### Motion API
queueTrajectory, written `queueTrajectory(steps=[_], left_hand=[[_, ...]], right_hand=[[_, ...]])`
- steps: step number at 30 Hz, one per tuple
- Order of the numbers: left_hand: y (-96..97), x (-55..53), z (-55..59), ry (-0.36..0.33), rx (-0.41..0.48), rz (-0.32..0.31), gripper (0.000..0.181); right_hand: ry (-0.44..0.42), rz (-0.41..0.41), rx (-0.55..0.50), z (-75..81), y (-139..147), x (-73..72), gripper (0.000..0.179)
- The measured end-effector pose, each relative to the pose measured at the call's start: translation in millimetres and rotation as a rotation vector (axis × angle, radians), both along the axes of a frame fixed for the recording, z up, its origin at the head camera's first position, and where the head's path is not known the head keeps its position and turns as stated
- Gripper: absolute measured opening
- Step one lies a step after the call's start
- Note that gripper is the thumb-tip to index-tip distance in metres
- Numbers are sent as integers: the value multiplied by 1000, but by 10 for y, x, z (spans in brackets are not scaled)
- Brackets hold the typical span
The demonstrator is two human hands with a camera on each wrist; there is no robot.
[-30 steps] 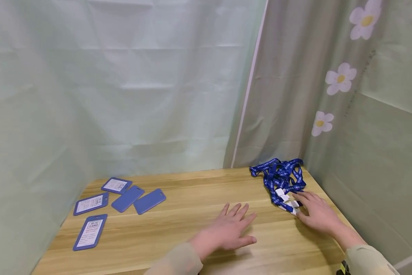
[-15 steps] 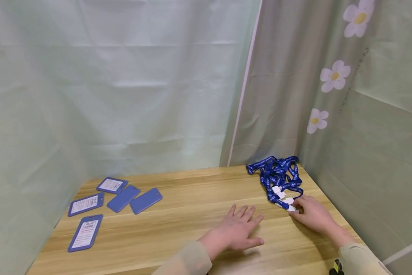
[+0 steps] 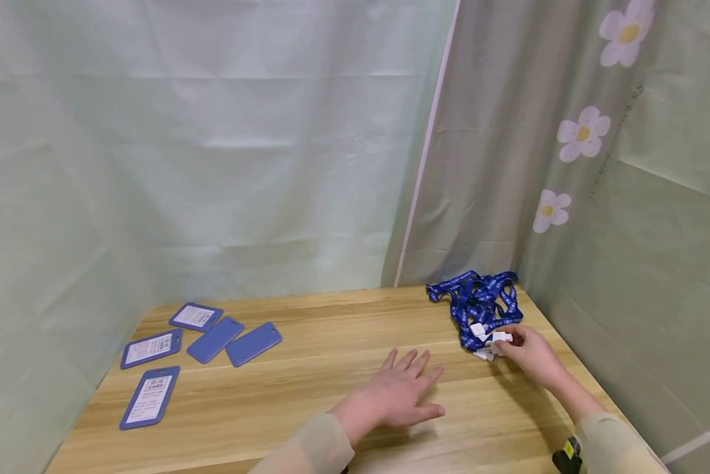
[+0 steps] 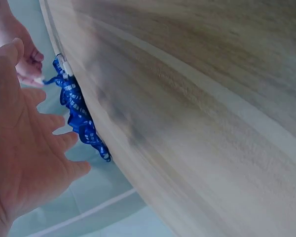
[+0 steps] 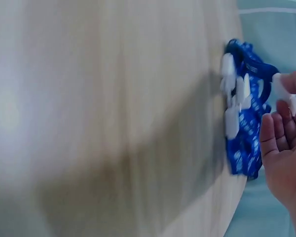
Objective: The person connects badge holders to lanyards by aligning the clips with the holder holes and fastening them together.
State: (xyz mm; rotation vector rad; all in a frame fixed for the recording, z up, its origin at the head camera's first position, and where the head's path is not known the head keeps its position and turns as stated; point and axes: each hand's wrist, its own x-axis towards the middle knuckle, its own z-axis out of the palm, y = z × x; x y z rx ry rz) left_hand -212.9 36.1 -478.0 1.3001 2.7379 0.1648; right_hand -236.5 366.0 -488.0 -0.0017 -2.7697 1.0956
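Observation:
A tangled pile of blue printed lanyards (image 3: 479, 299) with white plastic clips lies at the table's back right. My right hand (image 3: 535, 355) pinches the white clip (image 3: 501, 336) of one lanyard between thumb and fingers, lifted off the table. In the right wrist view that clip (image 5: 281, 88) trails a loop of blue strap, and other white clips (image 5: 232, 121) stay in the pile. My left hand (image 3: 393, 395) hovers above the middle of the table, fingers spread and holding nothing; the left wrist view shows its palm (image 4: 34, 148) with the lanyards beyond.
Several blue card holders lie at the table's left, among them an upright one (image 3: 150, 397) with a printed insert and a plain-backed one (image 3: 253, 344). The wooden table (image 3: 307, 408) meets pale green curtains (image 3: 260, 164) behind and at both sides.
My right hand has taken hold of a white clip in the pile and raised it, pulling its strap up. My left hand stays spread in nearly the same place.

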Motion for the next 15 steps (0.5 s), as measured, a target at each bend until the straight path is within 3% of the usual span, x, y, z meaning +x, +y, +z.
queueTrajectory(steps=[4,7,12,15], left_hand=[[-30,-6,34,-19,6,6,77],[-48,-13,57,-25,9,9,76],[-64,-33,72,-19,7,17,76],[-93,-57,85,-5,10,23,76]], right_hand=[[-21,-54,-222,104,-95,-98,51],[13,-68,-414,179,-177,-180,54],[112,-44,-786,306,-325,-364,27],[153,-47,-873,409,-398,-458,15]])
